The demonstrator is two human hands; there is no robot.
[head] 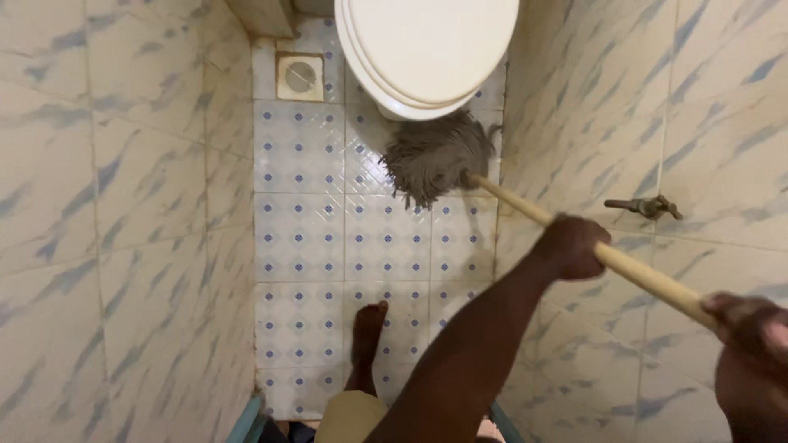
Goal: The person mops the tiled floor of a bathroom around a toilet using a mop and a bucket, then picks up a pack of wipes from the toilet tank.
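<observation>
Both hands (574, 246) around mop handle (640, 275)

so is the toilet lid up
No, the toilet lid is down, its white top covering the bowl, while the grey mop head rests on the tiled floor right in front of it.

Your single head-worn camera looks steeply down from standing height onto the blue-dotted white tiled floor (345, 238), close between marbled tiled walls (107, 205).
</observation>
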